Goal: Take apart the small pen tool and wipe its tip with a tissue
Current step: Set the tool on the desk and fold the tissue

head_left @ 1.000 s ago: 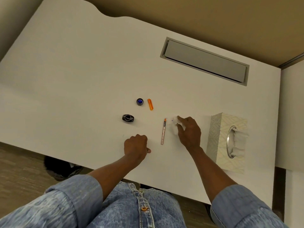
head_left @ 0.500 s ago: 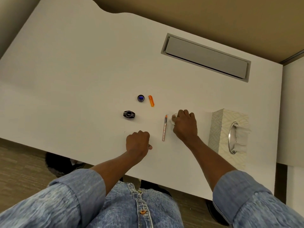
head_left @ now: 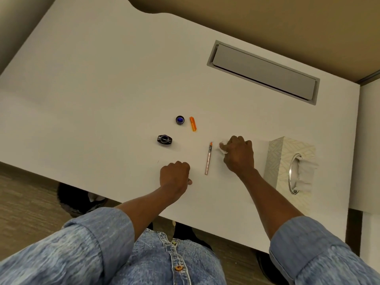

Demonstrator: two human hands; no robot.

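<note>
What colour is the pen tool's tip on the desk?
Orange: the pen tool's tip shows in the head view.

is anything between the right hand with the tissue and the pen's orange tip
Nothing visible. The right hand holds the tissue just right of the orange tip of the pen tool, with only bare table between them. The orange cap lies beyond, outside that gap.
</note>
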